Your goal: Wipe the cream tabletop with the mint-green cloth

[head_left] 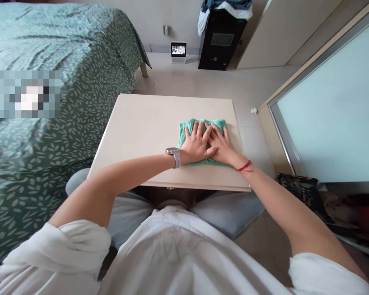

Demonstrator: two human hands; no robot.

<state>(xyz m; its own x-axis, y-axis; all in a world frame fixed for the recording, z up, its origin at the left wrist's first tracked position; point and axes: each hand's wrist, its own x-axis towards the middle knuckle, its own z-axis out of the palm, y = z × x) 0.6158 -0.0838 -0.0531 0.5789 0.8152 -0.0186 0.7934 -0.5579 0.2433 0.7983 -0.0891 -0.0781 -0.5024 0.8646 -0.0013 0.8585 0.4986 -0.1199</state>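
Note:
A green cloth lies flat on the right part of a small cream table. My left hand rests palm down on it with the fingers spread, its thumb overlapping the other hand. Beside it my right hand also lies flat on the cloth, fingers apart. A watch is on my left wrist and a red string bracelet on my right. The hands hide the middle of the cloth.
To the left stands a bed with a green leaf-patterned cover. On the floor beyond the table are a small screen and a black cabinet with clothes on top. A frosted glass panel is at right, a dark bag below it.

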